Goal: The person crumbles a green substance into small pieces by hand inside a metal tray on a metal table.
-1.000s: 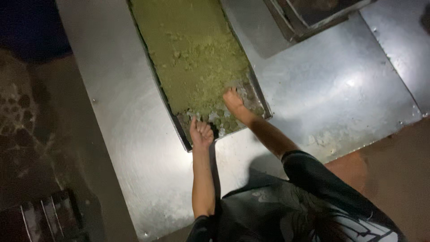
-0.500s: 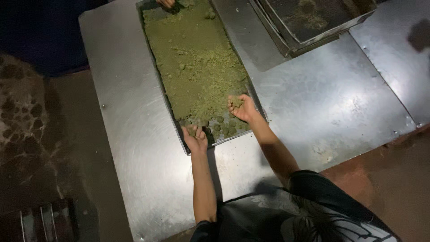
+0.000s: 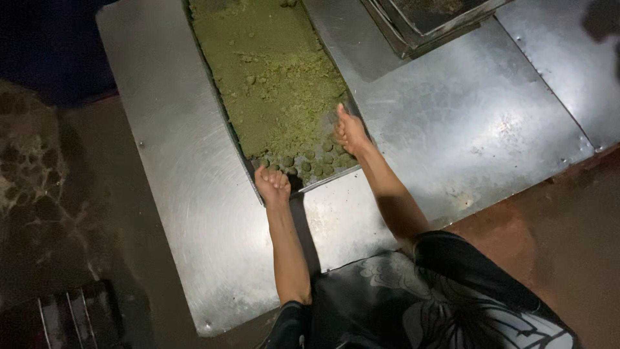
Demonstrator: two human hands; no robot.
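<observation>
Two hands at tray point(image 3: 227, 123) of green powder point(image 3: 271, 71), small balls point(image 3: 309, 161); grip unclear.

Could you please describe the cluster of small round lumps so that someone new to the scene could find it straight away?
Start at the large metal table and find the long sunken tray of loose green powder. At its near end, between the left hand and right hand, lies the cluster of round lumps. Unlike the crumbly powder behind, these are separate, rounded balls.

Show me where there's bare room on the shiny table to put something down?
Bare metal table lies left of the tray of green powder, and right of it below the stacked trays. It is crowded at the tray's near end, around the left hand and right hand.
</observation>
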